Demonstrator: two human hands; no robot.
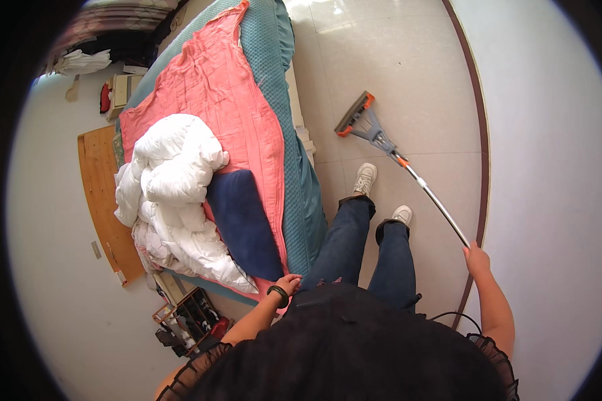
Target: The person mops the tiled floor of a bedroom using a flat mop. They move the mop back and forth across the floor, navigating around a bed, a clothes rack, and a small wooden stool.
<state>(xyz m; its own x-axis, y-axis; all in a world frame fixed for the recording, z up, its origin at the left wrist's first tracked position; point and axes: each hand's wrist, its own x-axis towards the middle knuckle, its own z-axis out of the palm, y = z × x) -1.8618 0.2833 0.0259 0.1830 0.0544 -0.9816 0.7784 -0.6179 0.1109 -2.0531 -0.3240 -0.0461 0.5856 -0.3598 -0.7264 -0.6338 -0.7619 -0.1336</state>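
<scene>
My right hand [477, 259] is closed around the metal pole of a sponge mop [381, 138], near the wall on the right. The mop's grey and orange head rests on the tiled floor beyond my feet, tilted beside the bed. My left hand [290, 284], with a dark bangle on its wrist, is beside the bed's near edge. Its fingers are loosely bent, and whether they touch anything cannot be told. Nearest to it are a dark blue pillow [243, 223] and a pink quilted cover [266, 130] on the bed.
A white duvet [180, 160] lies bunched on the bed, over a teal bedspread [266, 45]. Tiled floor [411, 75] runs between the bed and the wall [542, 150] with its dark red skirting. Beyond the wooden headboard [105, 180] is another wall; an open-shelf rack [193, 316] holds several items.
</scene>
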